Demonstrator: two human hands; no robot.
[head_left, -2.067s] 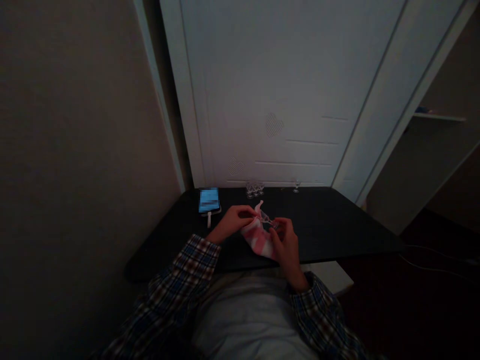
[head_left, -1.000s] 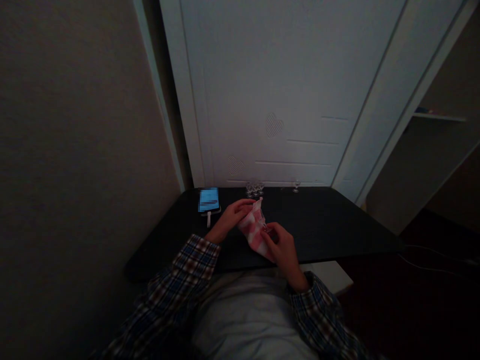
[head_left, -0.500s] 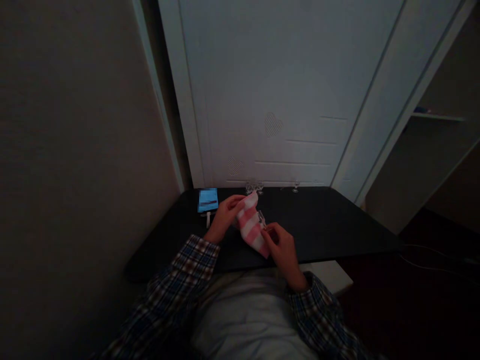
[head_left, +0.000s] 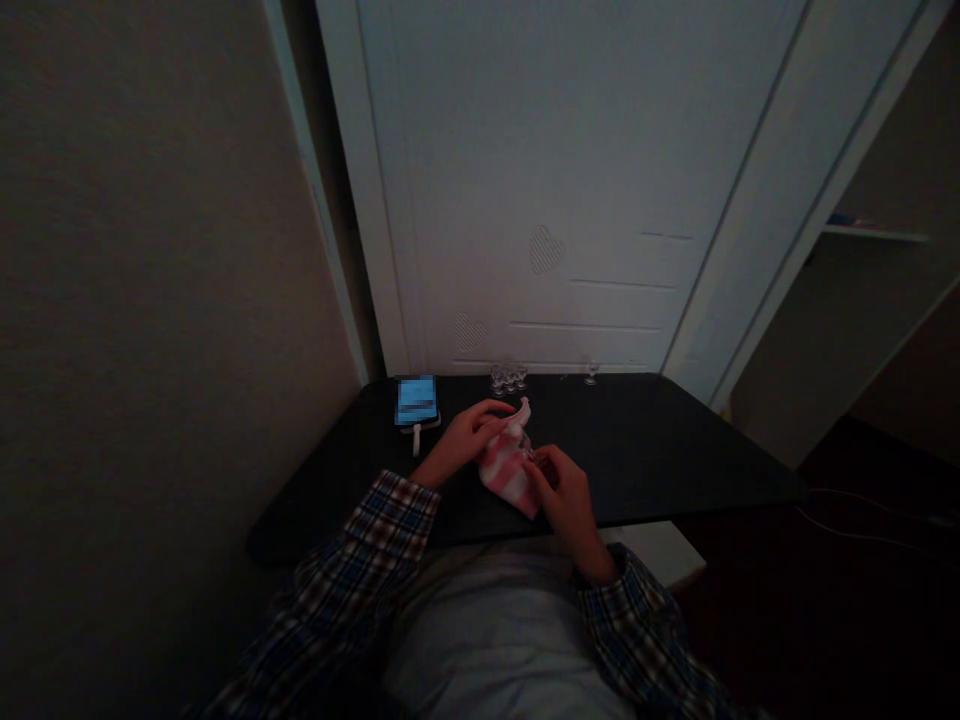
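Cloth (head_left: 504,472) lies between the left hand (head_left: 466,438) and the right hand (head_left: 564,482), against the held glass (head_left: 527,447). Left of this grip, a device (head_left: 416,398) rests on the table (head_left: 675,450). Behind the grip sits a glass cluster (head_left: 511,379); behind and rightward, a lone glass (head_left: 591,376); farther back, the door (head_left: 480,180).

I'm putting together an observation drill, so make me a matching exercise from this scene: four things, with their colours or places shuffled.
Things
1. Cloth
2. Grouped glasses
3. Lone glass
4. Device with a screen

Descriptions
A. Near the middle of the back edge of the table
B. Lit blue, toward the person's left
C. Pink and white, between the left hand and right hand
D. Near the back edge, toward the person's right

Right pairs: 1-C, 2-A, 3-D, 4-B
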